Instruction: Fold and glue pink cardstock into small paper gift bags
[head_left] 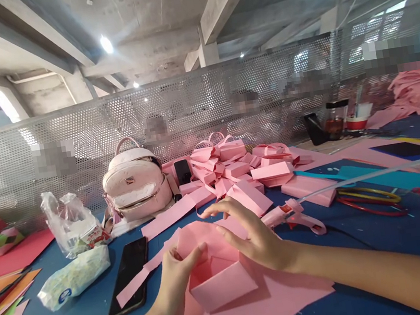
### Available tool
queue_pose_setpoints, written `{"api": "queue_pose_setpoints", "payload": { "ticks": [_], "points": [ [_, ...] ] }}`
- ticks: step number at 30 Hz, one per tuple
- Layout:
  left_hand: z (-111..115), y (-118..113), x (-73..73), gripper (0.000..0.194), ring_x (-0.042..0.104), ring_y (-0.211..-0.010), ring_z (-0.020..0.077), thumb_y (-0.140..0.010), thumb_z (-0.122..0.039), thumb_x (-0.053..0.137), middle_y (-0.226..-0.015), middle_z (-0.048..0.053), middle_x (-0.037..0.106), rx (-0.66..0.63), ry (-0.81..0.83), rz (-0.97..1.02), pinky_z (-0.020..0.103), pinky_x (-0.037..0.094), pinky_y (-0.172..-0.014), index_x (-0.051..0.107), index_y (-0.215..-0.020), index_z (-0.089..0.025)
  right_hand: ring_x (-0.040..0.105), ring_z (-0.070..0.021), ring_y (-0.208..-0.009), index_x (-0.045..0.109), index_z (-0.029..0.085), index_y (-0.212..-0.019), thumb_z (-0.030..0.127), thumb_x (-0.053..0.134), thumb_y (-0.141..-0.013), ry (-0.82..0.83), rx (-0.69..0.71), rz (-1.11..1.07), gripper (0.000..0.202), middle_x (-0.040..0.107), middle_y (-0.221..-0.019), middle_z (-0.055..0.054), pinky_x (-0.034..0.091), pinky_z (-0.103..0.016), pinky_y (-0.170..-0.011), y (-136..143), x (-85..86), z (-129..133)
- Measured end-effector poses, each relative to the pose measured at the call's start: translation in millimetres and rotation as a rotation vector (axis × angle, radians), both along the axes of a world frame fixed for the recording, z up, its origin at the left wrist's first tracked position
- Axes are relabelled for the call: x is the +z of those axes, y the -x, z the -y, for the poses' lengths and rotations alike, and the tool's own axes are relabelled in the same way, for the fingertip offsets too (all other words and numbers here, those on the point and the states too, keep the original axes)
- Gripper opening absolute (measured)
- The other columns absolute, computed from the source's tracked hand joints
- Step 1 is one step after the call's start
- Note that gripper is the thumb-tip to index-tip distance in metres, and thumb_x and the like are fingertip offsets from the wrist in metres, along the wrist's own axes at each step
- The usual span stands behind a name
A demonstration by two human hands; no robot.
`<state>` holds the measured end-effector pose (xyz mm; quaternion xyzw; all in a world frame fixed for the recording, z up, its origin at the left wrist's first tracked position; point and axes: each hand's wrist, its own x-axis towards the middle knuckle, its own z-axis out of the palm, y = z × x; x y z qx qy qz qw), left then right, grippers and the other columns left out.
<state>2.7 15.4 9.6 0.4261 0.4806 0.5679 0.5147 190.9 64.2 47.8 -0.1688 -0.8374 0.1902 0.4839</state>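
In front of me a pink paper box [225, 288] stands with its top open, over pink sheets [290, 301] on the blue table. My left hand [178, 275] pinches the box's left upper edge between thumb and fingers. At the right side, my right hand [251, 238] has its fingers spread, with the thumb near or against the raised back flap; whether it touches is unclear. Just beyond the right hand lies a pink hot glue gun [289, 215] with a clear glue stick in its rear.
A pile of folded pink boxes [234, 161] lies behind, beside a pale backpack [135, 182]. To the left are a black phone [128, 275], a tissue pack [74, 278] and a plastic bag [72, 223]. A perforated metal screen [193, 97] borders the table; people are beyond it.
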Motion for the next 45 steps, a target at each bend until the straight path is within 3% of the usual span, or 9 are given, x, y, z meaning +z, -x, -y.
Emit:
{"api": "queue_pose_setpoints", "payload": {
  "ticks": [13,22,27,30,36,40,45],
  "points": [
    [0,1,-0.6,0.042,0.059,-0.056,0.0139,-0.063,-0.049,0.087,-0.063,0.004,0.068,0.028,-0.009,-0.02,0.023,0.044,-0.056,0.071,-0.067,-0.01,0.059,-0.0195,-0.109,0.056,0.029,-0.124,0.018,0.047,-0.099,-0.031,-0.021,0.025,0.029,0.064,-0.116,-0.004,0.05,-0.038,-0.094,1,2.8,1],
    [-3,2,-4.8,0.045,0.061,-0.056,0.0163,-0.061,-0.052,0.087,-0.059,0.004,0.067,0.023,0.001,-0.048,0.023,0.044,-0.054,0.071,-0.068,-0.011,0.058,-0.0215,-0.112,0.056,0.029,-0.126,0.016,0.046,-0.098,-0.071,-0.023,0.052,0.032,0.065,-0.118,-0.005,0.047,-0.041,-0.098,0,2.9,1],
    [-4,3,-4.1,0.04,0.058,-0.053,0.0157,-0.06,-0.048,0.088,-0.059,0.004,0.068,0.013,-0.037,-0.121,0.023,0.042,-0.051,0.072,-0.064,-0.011,0.058,-0.0217,-0.107,0.055,0.027,-0.123,0.022,0.053,-0.098,0.025,0.003,0.05,0.026,0.063,-0.116,-0.006,0.049,-0.037,-0.089,1,0.1,-2],
    [-4,4,-3.3,0.035,0.057,-0.052,0.0157,-0.059,-0.042,0.09,-0.057,0.004,0.068,0.004,-0.082,-0.184,0.023,0.041,-0.05,0.072,-0.058,-0.011,0.06,-0.0193,-0.095,0.056,0.026,-0.118,0.024,0.058,-0.096,0.134,0.014,0.014,0.022,0.065,-0.105,-0.004,0.049,-0.033,-0.081,2,-0.6,-3],
    [-3,7,2.9,0.045,0.055,-0.054,0.0162,-0.073,-0.054,0.077,-0.056,0.003,0.064,0.001,-0.137,-0.225,0.023,0.042,-0.053,0.072,-0.06,-0.012,0.061,-0.0157,-0.084,0.064,0.022,-0.092,0.023,0.061,-0.095,0.271,-0.049,-0.009,0.004,0.068,-0.092,-0.001,0.046,-0.028,-0.074,4,2.2,-7],
    [0,7,8.6,0.05,0.055,-0.061,0.0173,-0.083,-0.06,0.065,-0.064,0.005,0.065,0.003,-0.19,-0.248,0.024,0.043,-0.057,0.073,-0.067,-0.013,0.062,-0.0162,-0.084,0.062,0.022,-0.087,0.02,0.06,-0.094,0.26,-0.106,-0.065,0.007,0.067,-0.089,0.0,0.045,-0.029,-0.075,4,4.3,-11],
    [5,7,10.4,0.044,0.054,-0.065,0.0191,-0.09,-0.053,0.06,-0.068,0.005,0.068,-0.031,-0.313,-0.362,0.025,0.044,-0.062,0.079,-0.075,-0.016,0.06,-0.0168,-0.086,0.065,0.022,-0.089,0.02,0.062,-0.093,0.258,-0.053,-0.068,0.005,0.068,-0.092,-0.001,0.046,-0.03,-0.08,5,4.1,-11]
  ]
}}
